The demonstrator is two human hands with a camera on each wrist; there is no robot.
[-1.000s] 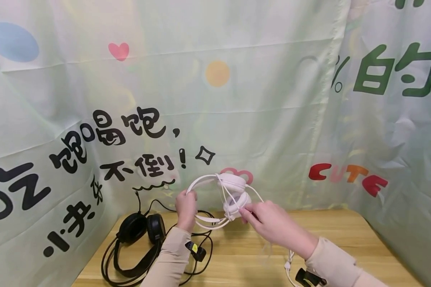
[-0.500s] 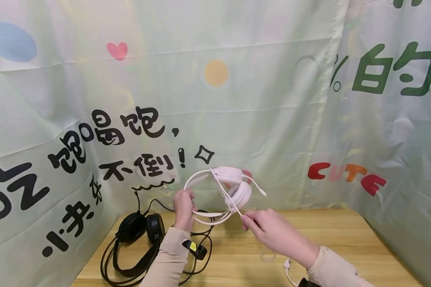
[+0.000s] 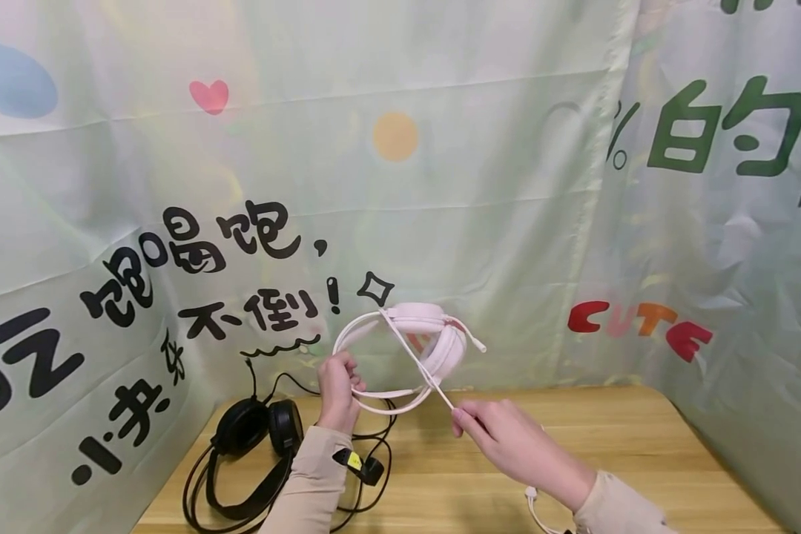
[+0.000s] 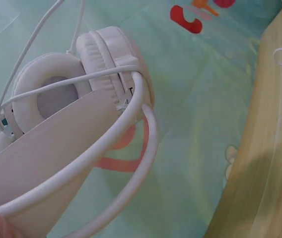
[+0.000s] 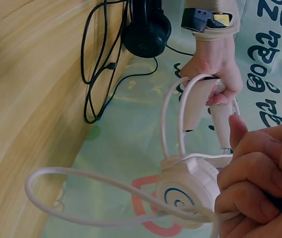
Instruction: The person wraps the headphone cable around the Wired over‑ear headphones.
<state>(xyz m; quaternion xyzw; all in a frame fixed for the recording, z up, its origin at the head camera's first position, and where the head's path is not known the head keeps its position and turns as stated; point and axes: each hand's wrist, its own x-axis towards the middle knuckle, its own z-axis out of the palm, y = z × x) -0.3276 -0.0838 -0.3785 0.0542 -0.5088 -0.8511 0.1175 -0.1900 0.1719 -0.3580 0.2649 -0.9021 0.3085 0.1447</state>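
A white headset [image 3: 419, 319] is held up above the table, its earcups toward the right. My left hand [image 3: 338, 389] grips its headband [image 4: 56, 134]. From the right earcup side a short microphone boom [image 3: 469, 335] sticks out. My right hand [image 3: 507, 437] pinches the white cable [image 3: 414, 352], which runs taut across the headset down to the fingertips. In the right wrist view, the curled fingers [image 5: 252, 173] stand in front of an earcup [image 5: 188, 191], and a loop of white cable [image 5: 71, 171] hangs beside it.
A black headset [image 3: 247, 426] with coiled black cable lies on the left of the wooden table [image 3: 614, 437]. A white plug [image 3: 531, 493] on its cord lies near the front, under my right forearm. Printed cloth [image 3: 480, 185] walls the back and sides.
My right hand has moved slightly down and right, drawing the cable straighter. The white headset has risen a little and shifted left with my left hand. The black headset stays put.
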